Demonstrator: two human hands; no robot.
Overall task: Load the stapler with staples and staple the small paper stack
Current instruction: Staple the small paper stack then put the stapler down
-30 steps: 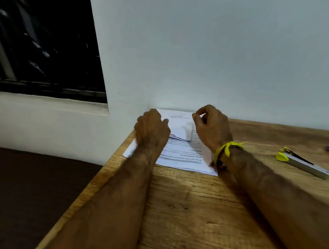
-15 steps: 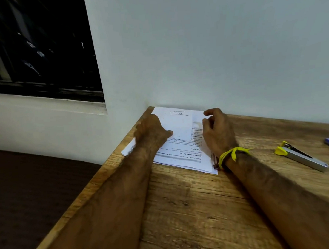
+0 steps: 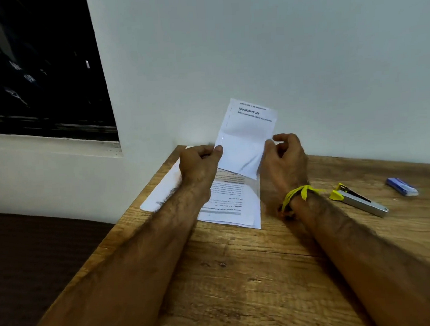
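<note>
A small white paper stack [image 3: 245,135] with printed text stands upright above the table near the wall. My left hand [image 3: 200,165] pinches its left edge and my right hand [image 3: 282,163] grips its right edge. Below it, larger printed sheets [image 3: 233,202] lie flat on the wooden table [image 3: 242,275]. A silver stapler with a yellow end [image 3: 357,200] lies to the right of my right wrist, its top looking open. Further right lies a small blue staple box [image 3: 401,186].
A white wall rises just behind the table. The table's left edge runs diagonally with a dark floor beyond it. A dark window sits at the upper left. A yellow band is tied around my right wrist [image 3: 298,194].
Both hands have lifted the small paper stack off the larger sheets and raised it upright. The stapler and staple box have not moved.
</note>
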